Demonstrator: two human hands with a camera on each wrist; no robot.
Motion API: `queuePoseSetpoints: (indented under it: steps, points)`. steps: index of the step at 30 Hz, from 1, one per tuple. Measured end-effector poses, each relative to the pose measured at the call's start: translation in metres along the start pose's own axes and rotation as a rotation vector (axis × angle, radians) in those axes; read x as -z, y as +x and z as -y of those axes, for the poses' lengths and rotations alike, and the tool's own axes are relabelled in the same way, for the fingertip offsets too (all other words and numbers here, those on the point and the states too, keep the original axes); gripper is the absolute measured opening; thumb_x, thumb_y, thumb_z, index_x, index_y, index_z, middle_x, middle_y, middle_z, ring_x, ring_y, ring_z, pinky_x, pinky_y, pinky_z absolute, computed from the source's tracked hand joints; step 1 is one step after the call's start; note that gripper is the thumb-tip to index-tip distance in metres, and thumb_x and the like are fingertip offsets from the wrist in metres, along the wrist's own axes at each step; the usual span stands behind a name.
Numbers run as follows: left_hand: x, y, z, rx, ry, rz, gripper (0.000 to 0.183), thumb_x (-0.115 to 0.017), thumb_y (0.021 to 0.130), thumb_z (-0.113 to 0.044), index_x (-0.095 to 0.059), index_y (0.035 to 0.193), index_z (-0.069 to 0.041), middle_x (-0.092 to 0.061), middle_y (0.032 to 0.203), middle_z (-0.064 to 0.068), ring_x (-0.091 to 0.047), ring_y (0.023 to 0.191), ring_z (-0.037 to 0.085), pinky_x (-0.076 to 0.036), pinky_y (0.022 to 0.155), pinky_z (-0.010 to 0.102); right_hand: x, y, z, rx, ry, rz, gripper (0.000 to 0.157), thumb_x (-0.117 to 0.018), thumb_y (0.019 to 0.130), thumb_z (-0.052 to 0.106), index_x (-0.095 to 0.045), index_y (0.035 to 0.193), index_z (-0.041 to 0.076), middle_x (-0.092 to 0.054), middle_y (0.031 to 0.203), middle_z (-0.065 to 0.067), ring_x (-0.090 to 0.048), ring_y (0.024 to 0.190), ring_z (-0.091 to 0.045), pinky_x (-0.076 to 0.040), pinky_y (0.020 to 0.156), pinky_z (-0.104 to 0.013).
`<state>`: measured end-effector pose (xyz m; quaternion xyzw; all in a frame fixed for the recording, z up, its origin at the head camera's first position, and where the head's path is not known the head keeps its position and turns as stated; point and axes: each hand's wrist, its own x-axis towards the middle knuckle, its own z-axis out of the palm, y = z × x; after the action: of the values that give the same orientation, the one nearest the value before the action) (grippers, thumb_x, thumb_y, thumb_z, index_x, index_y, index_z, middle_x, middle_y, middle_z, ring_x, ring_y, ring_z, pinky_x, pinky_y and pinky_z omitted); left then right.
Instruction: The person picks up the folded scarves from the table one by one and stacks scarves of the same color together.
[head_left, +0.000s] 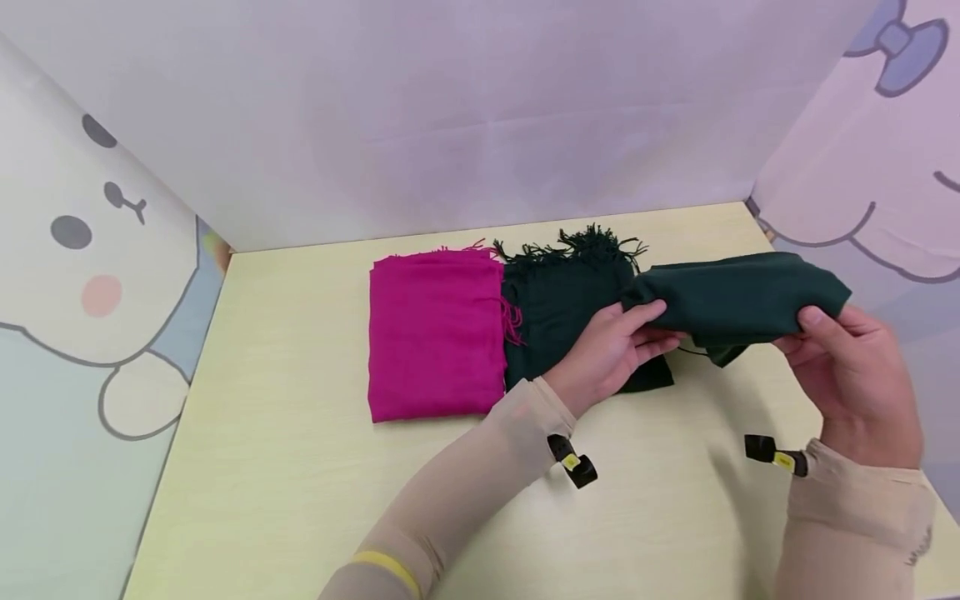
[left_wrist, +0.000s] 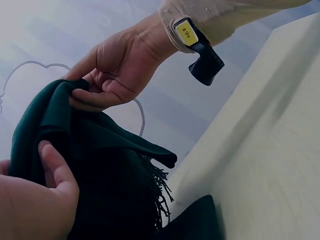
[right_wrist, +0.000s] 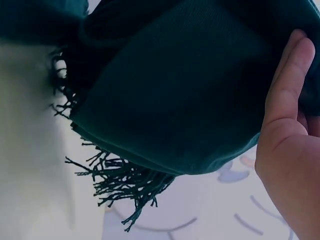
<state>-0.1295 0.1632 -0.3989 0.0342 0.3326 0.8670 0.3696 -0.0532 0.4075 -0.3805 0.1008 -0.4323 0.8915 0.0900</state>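
A dark green fringed scarf (head_left: 738, 298) is held up off the table at the right. My left hand (head_left: 607, 358) pinches its near left part, thumb on top. The scarf's right end is gripped by my right hand (head_left: 855, 375), thumb on top and fingers beneath. In the left wrist view the cloth drapes down between left hand (left_wrist: 37, 200) and right hand (left_wrist: 122, 70). Fringe hangs from its lower edge in the right wrist view. More dark green fringed cloth (head_left: 558, 321) lies on the table behind my left hand; whether both are one piece I cannot tell.
A folded magenta scarf (head_left: 437, 337) with fringe lies flat, touching the green cloth's left side. The pale wooden tabletop (head_left: 277, 433) is bordered by a white back wall (head_left: 465, 117) and side panels with cartoon figures.
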Motion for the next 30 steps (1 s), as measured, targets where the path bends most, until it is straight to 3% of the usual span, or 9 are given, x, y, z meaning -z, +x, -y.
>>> queuePoseSetpoints:
  steps: [10,17,20,30]
  points:
    - [0.008,-0.024,-0.018,-0.042,-0.01,0.012,0.018,-0.058,0.1,-0.018,-0.06,0.115,-0.008,-0.067,0.107,0.008,-0.067,0.087,0.022,-0.054,0.095,0.037,-0.029,0.013,-0.003,0.081,-0.008,0.093,0.031,-0.036,0.096,-0.023,-0.048,0.123,-0.029,-0.066,0.099,-0.031,-0.069,0.077,-0.037,-0.058,0.083,-0.038]
    - [0.012,-0.04,-0.046,-0.04,0.039,0.0,0.054,-0.053,0.096,-0.057,-0.062,0.119,-0.009,-0.068,0.108,0.012,-0.069,0.091,0.027,-0.053,0.096,0.044,-0.051,0.023,-0.004,0.09,-0.046,0.113,0.028,-0.035,0.093,-0.027,-0.051,0.114,-0.032,-0.064,0.081,-0.03,-0.064,0.07,-0.035,-0.057,0.08,-0.038]
    - [0.015,-0.045,-0.058,-0.029,0.068,-0.021,0.063,-0.049,0.094,-0.064,-0.063,0.121,-0.008,-0.069,0.109,0.014,-0.07,0.092,0.028,-0.053,0.097,0.045,-0.058,0.029,-0.007,0.077,-0.052,0.147,0.025,-0.036,0.093,-0.026,-0.053,0.112,-0.032,-0.063,0.076,-0.029,-0.063,0.071,-0.034,-0.057,0.081,-0.038]
    - [0.027,-0.061,-0.087,-0.107,0.085,-0.081,0.035,-0.051,0.102,-0.037,-0.06,0.12,-0.01,-0.07,0.1,0.008,-0.07,0.088,0.025,-0.05,0.102,0.043,-0.08,0.052,-0.024,0.032,-0.031,0.209,0.021,-0.04,0.095,-0.022,-0.058,0.102,-0.029,-0.063,0.076,-0.026,-0.061,0.076,-0.032,-0.057,0.081,-0.038]
